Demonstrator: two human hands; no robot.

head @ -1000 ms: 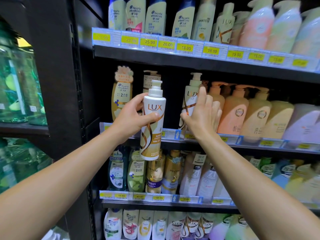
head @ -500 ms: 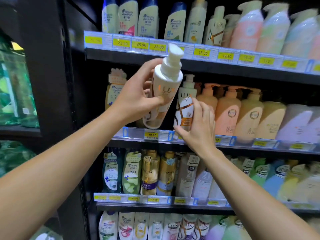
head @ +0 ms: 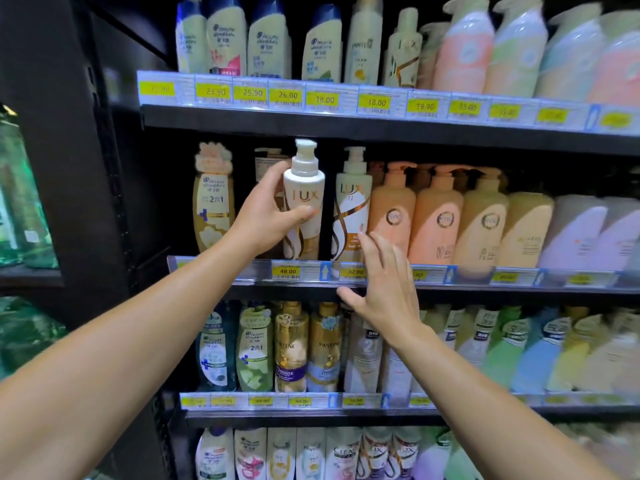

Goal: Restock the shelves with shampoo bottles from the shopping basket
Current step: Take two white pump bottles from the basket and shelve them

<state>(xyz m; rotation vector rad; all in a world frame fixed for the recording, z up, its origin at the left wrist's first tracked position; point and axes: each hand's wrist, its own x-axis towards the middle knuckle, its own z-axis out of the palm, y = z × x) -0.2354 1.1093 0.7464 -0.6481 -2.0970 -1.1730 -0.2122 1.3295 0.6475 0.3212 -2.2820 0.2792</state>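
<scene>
Tilted a moment earlier, the white LUX bottle (head: 304, 202) stood upright again, in the gap on the middle shelf (head: 485, 289) beside a second LUX bottle (head: 351, 206). My left hand (head: 266, 216) gripped its body; my right hand (head: 388, 289) had dropped away, fingers spread, holding nothing. Placing was underway, I judged; next, let go once it sat firmly

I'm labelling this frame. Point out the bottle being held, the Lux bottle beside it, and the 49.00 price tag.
held bottle (head: 304, 188): head view, white upper body.
Lux bottle (head: 353, 199): head view, front label.
49.00 price tag (head: 287, 271): head view, yellow patch.
</scene>
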